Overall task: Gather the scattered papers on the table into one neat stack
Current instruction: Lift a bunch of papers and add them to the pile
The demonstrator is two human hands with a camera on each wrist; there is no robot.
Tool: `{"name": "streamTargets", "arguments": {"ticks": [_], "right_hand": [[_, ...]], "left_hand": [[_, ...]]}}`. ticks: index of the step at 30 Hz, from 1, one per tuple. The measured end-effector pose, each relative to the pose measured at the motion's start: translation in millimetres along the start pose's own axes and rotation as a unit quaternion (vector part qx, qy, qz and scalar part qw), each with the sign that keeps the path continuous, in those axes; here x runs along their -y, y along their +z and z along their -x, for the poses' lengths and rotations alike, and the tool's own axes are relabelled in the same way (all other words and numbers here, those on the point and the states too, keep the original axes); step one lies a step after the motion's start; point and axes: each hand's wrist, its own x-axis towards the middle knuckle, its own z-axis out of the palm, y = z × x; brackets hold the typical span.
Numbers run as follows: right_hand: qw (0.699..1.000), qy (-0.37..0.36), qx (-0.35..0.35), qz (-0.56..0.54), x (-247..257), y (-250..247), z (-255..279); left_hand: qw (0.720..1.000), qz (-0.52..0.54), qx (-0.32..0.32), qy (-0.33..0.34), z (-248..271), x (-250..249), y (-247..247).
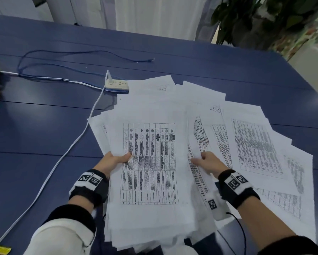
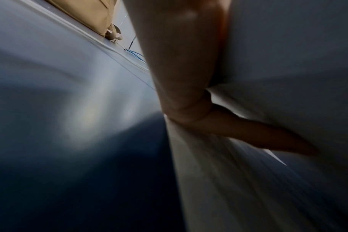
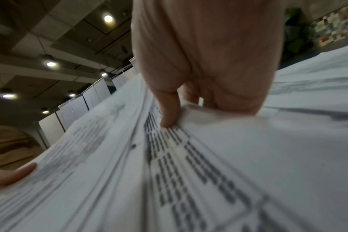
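A thick pile of white printed papers [image 1: 149, 162], its top sheet a table of text, lies in the middle of the blue table [image 1: 44, 126]. More sheets [image 1: 253, 144] fan out to the right. My left hand [image 1: 115, 160] grips the pile's left edge, thumb on top, fingers underneath; the left wrist view shows the fingers [image 2: 189, 78] tucked under the paper [image 2: 268, 172]. My right hand [image 1: 207, 161] pinches the edge of a few sheets just right of the pile; the right wrist view shows its fingers [image 3: 169, 109] curled into the papers [image 3: 189, 172].
A white power strip [image 1: 116, 84] sits just behind the papers, its white cable [image 1: 62, 159] running toward the near left edge. A blue cable [image 1: 62, 57] loops on the far left. A potted plant [image 1: 255, 21] stands beyond the table's far right corner.
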Motion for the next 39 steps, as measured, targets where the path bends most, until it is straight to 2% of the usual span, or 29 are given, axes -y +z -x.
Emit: {"name": "streamTargets", "arguments": {"ticks": [4,9,12,15,21,23,25,26,28,30,35,37,39], "right_hand": [[0.991,-0.005,-0.048,-0.122,8,9,0],[0.984,0.041,-0.063,-0.163,20,18,-7],[0.983,0.074,-0.042,-0.161,28,23,-6],[0.984,0.039,0.01,-0.172,27,30,-3],[0.964,0.026,0.008,-0.264,-4,6,4],[0.959,0.018,0.009,-0.282,-6,2,6],[0.952,0.004,-0.002,-0.305,-3,2,7],[0.951,-0.002,-0.008,-0.308,-1,2,8],[0.95,-0.014,-0.015,-0.312,1,5,10],[0.945,-0.03,-0.02,-0.324,3,4,12],[0.928,-0.078,-0.033,-0.363,9,-16,21],[0.914,-0.096,-0.069,-0.388,10,-32,20],[0.913,-0.093,-0.125,-0.378,5,-49,15]], "left_hand": [[1.0,-0.003,0.004,-0.009,-1,2,5],[0.999,-0.021,0.026,-0.034,-7,3,10],[0.998,-0.06,0.016,-0.02,-9,6,15],[0.993,-0.118,0.0,-0.02,-21,15,17],[0.99,-0.118,0.019,0.074,6,-5,22],[0.976,-0.163,-0.05,0.136,5,-4,26],[0.933,-0.275,-0.139,0.187,5,-9,31],[0.926,-0.288,-0.145,0.196,7,-11,34],[0.949,-0.221,-0.085,0.208,7,-16,38],[0.958,-0.198,-0.036,0.206,14,-23,41],[0.968,-0.123,-0.023,0.217,21,-49,41],[0.972,-0.085,-0.011,0.219,17,-60,40],[0.976,-0.047,-0.012,0.214,9,-64,44]]}}
